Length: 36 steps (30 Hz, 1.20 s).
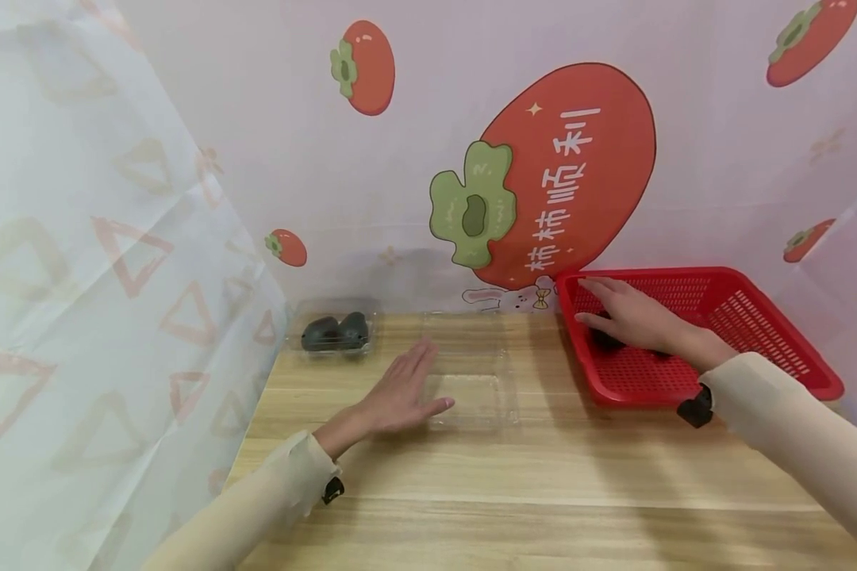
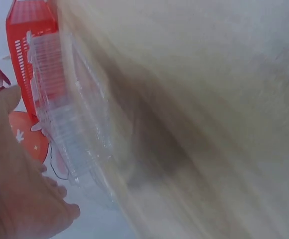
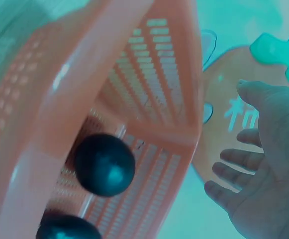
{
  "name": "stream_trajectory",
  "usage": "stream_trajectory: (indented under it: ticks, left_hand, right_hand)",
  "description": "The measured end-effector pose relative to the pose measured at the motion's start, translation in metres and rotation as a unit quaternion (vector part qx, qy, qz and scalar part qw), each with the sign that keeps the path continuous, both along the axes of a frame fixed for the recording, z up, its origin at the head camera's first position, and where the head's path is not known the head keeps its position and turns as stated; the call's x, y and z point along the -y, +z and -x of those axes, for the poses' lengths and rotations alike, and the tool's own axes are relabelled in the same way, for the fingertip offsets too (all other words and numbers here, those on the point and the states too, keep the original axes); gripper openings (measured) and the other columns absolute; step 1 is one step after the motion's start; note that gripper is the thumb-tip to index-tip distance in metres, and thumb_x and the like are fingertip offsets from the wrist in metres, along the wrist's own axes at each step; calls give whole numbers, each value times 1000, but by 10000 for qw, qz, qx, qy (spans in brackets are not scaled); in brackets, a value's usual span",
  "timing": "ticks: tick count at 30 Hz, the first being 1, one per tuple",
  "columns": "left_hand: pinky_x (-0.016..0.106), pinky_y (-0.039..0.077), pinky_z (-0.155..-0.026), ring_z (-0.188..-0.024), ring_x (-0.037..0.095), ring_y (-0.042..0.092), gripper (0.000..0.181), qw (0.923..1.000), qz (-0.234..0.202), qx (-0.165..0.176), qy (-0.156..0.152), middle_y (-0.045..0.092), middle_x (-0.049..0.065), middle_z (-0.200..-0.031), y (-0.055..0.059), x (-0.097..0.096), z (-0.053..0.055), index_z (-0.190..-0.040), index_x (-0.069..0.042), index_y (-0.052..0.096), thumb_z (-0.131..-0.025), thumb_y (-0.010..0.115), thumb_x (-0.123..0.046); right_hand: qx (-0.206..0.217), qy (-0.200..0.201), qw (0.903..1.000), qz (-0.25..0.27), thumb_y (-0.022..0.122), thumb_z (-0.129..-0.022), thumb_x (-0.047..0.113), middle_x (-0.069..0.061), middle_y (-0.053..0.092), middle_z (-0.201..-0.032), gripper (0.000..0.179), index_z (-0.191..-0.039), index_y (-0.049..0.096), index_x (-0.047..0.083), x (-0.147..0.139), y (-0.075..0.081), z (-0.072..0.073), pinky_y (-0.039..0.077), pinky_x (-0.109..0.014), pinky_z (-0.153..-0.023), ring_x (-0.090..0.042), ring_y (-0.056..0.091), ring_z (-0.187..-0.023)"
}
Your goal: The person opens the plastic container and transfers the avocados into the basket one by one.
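Observation:
My left hand point(image 1: 403, 392), fingers straight and thumb spread, is over the left side of a clear plastic box point(image 1: 471, 396). In the left wrist view the hand point(image 2: 25, 169) holds nothing, and the clear box point(image 2: 69, 109) stands beyond it. My right hand point(image 1: 632, 313) hovers over the left part of a red plastic basket point(image 1: 714, 277), fingers extended and holding nothing. Beneath it lie dark, smooth, rounded fruits, likely avocados; the right wrist view shows one whole dark fruit point(image 3: 104, 165) and part of another dark fruit point(image 3: 68, 229).
At the back left, another clear box point(image 1: 296, 337) contains dark pear-shaped fruits point(image 1: 336, 331), likely avocados. Everything stands on a wood-grain table point(image 1: 471, 492). A wall covering point(image 1: 400, 182) with persimmon drawings rises behind, and a patterned sheet point(image 1: 114, 317) hangs at the left.

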<state>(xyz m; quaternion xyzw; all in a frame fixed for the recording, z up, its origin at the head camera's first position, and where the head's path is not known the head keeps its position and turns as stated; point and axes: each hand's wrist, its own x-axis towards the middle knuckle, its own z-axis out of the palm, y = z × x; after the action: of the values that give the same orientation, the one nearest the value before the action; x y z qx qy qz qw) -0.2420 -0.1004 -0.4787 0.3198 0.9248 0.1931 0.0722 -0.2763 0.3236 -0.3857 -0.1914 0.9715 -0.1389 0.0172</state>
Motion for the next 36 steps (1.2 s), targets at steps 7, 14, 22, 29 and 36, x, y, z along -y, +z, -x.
stream_trajectory:
  ticks: [7,14,22,29,36]
  left_hand:
    - [51,10,-131,-164,31,5,101,9964,573,-378,-506,-3,11,-178,3,-1,8,-170,-4,5,-104,47,-68]
    - [51,13,-131,-164,32,9,104,9902,954,-784,-651,5,13,-178,-6,-2,13,-170,-3,12,-101,46,-73]
    - [55,15,-131,-163,33,14,105,9873,1089,-965,-631,12,15,-178,-13,-4,9,-169,-1,14,-101,45,-74]
    - [54,12,-131,-164,30,12,104,9873,1088,-1059,-466,10,15,-178,-19,-8,5,-169,-1,14,-102,42,-75]
    - [55,9,-131,-165,28,8,102,9895,1000,-1006,-276,11,14,-178,-24,-12,1,-169,-1,18,-102,40,-76]
  right_hand:
    - [-205,333,9992,-95,78,-98,33,-29,49,-155,79,-159,42,-3,21,0,-8,52,-65,-101,-50,48,-141]
    - [-395,668,9969,-132,80,-96,34,-26,51,-155,77,-157,46,0,42,-3,-19,55,-59,-100,-46,49,-141]
    - [-285,897,9955,-128,78,-97,38,-22,48,-158,77,-158,47,3,64,-9,-35,59,-54,-95,-43,48,-143]
    - [-547,1367,9891,-102,78,-96,41,-21,48,-159,79,-157,48,0,72,-20,-42,58,-52,-97,-42,47,-146]
    - [-352,1458,9885,-196,78,-96,40,-22,49,-159,81,-157,46,-2,81,-28,-49,55,-52,-103,-42,47,-146]
